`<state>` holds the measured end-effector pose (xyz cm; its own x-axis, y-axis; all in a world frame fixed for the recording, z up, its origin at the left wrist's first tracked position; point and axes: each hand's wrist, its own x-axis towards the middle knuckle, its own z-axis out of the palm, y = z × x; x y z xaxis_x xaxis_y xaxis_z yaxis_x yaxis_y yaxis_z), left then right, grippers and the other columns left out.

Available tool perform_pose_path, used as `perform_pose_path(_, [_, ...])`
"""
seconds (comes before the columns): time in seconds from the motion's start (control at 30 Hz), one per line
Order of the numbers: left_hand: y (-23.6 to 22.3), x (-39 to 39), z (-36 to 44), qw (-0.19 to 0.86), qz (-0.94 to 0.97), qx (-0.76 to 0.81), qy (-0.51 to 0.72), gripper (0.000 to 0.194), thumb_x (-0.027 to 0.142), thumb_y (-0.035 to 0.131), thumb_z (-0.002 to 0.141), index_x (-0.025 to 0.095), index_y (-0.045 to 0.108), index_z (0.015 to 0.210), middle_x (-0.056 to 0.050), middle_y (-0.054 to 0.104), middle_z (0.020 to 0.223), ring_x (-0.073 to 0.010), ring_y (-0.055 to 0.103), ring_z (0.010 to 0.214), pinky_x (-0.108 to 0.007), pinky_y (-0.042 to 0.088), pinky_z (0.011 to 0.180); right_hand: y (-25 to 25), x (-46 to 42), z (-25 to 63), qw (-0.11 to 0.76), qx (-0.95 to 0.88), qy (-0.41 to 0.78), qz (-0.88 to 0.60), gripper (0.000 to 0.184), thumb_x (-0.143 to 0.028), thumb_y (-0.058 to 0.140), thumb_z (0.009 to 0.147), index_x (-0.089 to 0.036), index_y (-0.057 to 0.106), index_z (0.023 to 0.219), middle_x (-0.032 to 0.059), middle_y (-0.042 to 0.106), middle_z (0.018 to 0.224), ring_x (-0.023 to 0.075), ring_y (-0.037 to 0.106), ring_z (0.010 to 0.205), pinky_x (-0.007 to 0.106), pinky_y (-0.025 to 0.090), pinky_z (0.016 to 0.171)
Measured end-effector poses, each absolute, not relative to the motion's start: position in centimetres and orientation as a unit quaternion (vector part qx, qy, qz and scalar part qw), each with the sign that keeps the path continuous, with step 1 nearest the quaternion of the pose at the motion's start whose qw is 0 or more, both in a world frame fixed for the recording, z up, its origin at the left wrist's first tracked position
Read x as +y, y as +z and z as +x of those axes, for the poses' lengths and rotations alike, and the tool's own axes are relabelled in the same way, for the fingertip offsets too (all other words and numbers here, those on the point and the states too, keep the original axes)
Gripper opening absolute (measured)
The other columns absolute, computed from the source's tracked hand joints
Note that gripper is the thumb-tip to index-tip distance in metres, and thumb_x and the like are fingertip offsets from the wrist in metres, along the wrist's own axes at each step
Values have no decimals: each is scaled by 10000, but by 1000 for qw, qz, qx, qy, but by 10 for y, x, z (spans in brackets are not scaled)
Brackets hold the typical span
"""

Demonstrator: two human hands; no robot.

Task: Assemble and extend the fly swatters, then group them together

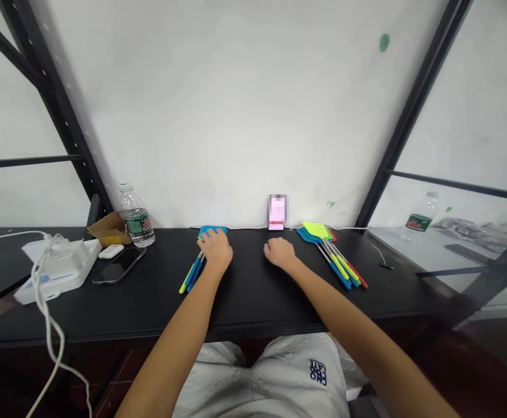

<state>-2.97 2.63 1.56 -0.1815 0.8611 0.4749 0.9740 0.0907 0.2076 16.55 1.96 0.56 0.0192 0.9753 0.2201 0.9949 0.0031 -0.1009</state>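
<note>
On the left, a small pile of fly swatters [196, 271] lies on the black tabletop, with blue and yellow-green handles, thin metal rods and blue heads at the far end. My left hand [216, 248] rests over these heads, its fingers spread on top of them. My right hand [279, 253] lies on the tabletop right of centre, fingers curled in and nothing visible in them. To its right is a second pile of fly swatters [338, 261], fanned out, with blue, yellow-green and red handles; a yellow-green head sits uppermost.
A lit phone [277, 212] stands against the white wall. At left are a water bottle [136, 217], a cardboard box [110, 230], a dark phone [119, 266], a white earbud case [111, 251] and a white power strip [61, 267] with cables. Black metal posts [410, 116] frame both sides.
</note>
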Motion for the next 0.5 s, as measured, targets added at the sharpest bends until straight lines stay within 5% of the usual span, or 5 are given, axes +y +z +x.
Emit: perform_pose_path(0.5, [2, 58, -68, 11, -549, -810, -206, 382, 176, 467, 829, 64, 587, 1175, -249, 532, 1208, -350, 506, 1121, -417, 397, 866, -14, 28, 150, 228, -694, 45, -682, 335, -389, 443, 908, -208, 670, 741, 71, 678, 796, 201, 626, 785, 258, 386, 648])
